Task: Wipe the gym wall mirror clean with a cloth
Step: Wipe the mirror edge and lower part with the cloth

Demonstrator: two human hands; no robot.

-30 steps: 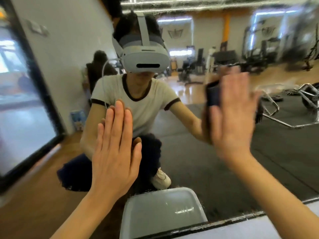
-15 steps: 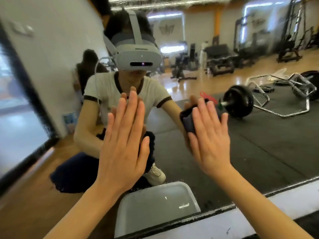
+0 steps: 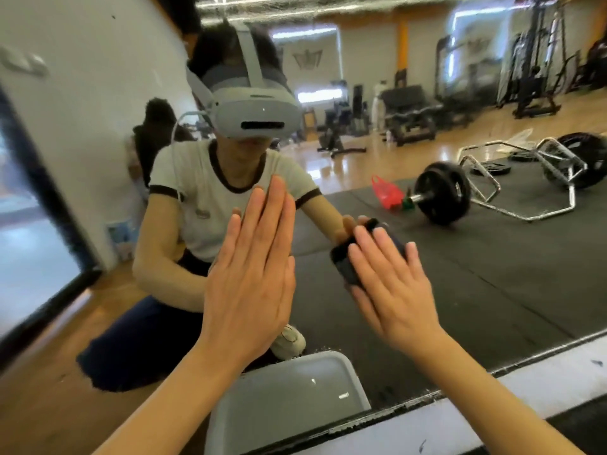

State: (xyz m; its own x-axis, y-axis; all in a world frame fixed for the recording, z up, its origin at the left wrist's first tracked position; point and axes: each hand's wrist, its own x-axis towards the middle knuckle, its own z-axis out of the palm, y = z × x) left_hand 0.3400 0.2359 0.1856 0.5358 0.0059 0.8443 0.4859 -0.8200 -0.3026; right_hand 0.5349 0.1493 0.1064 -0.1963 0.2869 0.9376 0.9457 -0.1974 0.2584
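Observation:
The wall mirror (image 3: 492,277) fills most of the view and reflects me crouched in front of it. My left hand (image 3: 253,280) lies flat against the glass, fingers straight and together. To its right, my right hand (image 3: 391,287) presses a dark cloth (image 3: 345,261) flat onto the mirror with straight, spread fingers. Most of the cloth is hidden under that hand; only its left edge and top corner show.
A grey plastic tub (image 3: 285,399) shows at the mirror's bottom edge. A white ledge (image 3: 492,405) runs below the glass. The reflection shows a barbell (image 3: 441,192), a red bag (image 3: 387,192), a metal hex frame (image 3: 525,182) and gym machines farther back.
My right hand has slid the cloth leftward and downward across the glass, ending close to my left hand. The left hand has stayed flat on the mirror.

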